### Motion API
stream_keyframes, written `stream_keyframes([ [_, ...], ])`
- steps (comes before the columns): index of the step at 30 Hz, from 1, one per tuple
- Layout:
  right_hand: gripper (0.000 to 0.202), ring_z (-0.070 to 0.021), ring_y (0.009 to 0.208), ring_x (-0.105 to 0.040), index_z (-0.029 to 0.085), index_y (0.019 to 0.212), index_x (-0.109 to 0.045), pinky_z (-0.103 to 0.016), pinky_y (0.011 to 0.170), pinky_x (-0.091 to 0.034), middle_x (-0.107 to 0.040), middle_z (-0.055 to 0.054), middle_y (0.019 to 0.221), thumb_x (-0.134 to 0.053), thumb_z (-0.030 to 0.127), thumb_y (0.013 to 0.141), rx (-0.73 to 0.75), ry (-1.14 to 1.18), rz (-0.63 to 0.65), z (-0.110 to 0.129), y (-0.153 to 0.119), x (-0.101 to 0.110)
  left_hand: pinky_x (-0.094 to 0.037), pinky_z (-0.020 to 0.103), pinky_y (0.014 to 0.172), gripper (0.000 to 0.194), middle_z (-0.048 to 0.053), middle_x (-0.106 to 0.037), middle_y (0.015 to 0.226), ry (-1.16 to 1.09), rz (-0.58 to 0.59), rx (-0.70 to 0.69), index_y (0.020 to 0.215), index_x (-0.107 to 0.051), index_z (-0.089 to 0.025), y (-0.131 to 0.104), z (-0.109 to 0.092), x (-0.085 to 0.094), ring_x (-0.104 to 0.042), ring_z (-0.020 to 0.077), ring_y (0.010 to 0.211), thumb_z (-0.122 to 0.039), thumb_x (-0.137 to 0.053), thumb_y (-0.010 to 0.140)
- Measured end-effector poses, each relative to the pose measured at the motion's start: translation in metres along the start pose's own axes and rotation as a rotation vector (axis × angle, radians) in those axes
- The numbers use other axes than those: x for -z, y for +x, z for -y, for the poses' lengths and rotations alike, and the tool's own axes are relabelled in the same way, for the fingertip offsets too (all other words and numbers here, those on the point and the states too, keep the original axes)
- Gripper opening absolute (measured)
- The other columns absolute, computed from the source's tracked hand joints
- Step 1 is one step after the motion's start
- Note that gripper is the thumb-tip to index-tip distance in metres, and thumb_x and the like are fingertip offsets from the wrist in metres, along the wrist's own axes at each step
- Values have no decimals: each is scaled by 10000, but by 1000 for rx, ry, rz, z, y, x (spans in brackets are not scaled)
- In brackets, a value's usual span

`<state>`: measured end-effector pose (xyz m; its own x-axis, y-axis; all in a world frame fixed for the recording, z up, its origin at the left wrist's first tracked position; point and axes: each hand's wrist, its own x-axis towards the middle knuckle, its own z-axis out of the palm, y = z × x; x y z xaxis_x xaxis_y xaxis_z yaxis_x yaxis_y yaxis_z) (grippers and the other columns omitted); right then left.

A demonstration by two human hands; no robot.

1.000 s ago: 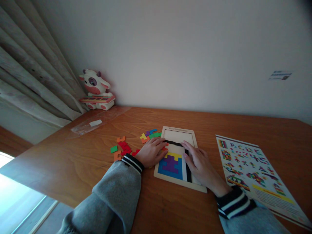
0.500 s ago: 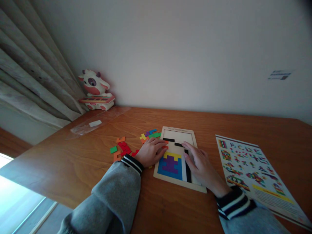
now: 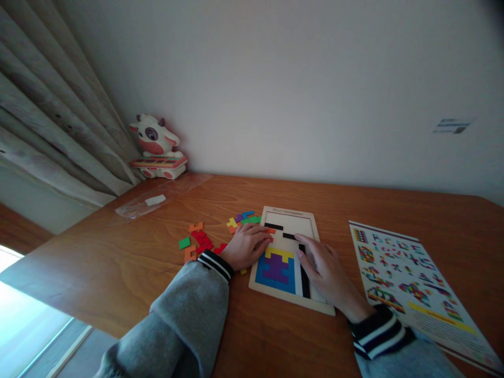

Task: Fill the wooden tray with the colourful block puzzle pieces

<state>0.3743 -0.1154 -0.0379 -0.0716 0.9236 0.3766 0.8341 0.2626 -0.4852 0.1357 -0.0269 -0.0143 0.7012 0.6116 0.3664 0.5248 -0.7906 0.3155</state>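
A wooden puzzle board [image 3: 293, 302] lies in front of me. Blue [image 3: 290, 283], purple [image 3: 276, 268] and yellow [image 3: 279, 254] pieces fit together in its near left part. Three black bars lie on it: one near the far left [image 3: 273, 227], a middle one [image 3: 290, 236] and a long one [image 3: 304, 278] at the right. My left hand [image 3: 248, 245] rests over the board's left edge, its fingertips closed on an orange piece [image 3: 271, 231], partly hidden. My right hand [image 3: 323, 265] is open over the right side, thumb and index finger apart, index tip by the middle bar.
Loose coloured pieces [image 3: 202, 240] lie left of the board, with more [image 3: 238, 219] behind my left hand. A printed pattern sheet [image 3: 413, 278] is at the right. A clear plastic bag [image 3: 136, 210] and a cow toy with a keyboard [image 3: 157, 149] stand far left by the curtain.
The view has shifted slightly. The orange piece under my left fingertips shows a little differently, with less of its lower part visible. My right hand stays almost in place.
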Motion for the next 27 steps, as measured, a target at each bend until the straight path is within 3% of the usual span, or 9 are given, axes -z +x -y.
stream_keyframes([
  [5,372,-266,1225,-576,245,1325,-498,-512,1038,-383,-638,-96,1320,-393,398,1003,10,-7,1,-3,0,-1,-370,504,1038,343,78,-601,1287,34,65,-9,1205,-676,-285,-2,-8,7,-495,271,1221,-403,-416,1013],
  [9,365,-264,1221,-578,246,1319,-500,-506,1036,-379,-646,-95,1304,-380,393,1007,11,-7,-11,-3,-1,-2,-302,524,1090,368,51,-537,1407,26,106,-29,1264,-630,-298,-4,-8,7,-391,285,1341,-372,-351,1035],
  [19,364,-260,1217,-579,238,1316,-502,-519,1045,-374,-644,-105,1308,-390,394,1006,8,3,1,-1,-1,-1,-379,508,993,398,85,-556,1237,77,125,-22,1307,-604,-352,-3,-11,10,-478,281,1160,-457,-348,1021],
  [27,368,-259,1209,-588,246,1325,-499,-509,1043,-384,-646,-100,1308,-393,390,1003,12,-2,-15,-1,-2,-1,-316,527,1055,406,79,-552,1341,69,130,-65,1337,-574,-325,-4,-10,10,-414,298,1282,-439,-336,1029],
])
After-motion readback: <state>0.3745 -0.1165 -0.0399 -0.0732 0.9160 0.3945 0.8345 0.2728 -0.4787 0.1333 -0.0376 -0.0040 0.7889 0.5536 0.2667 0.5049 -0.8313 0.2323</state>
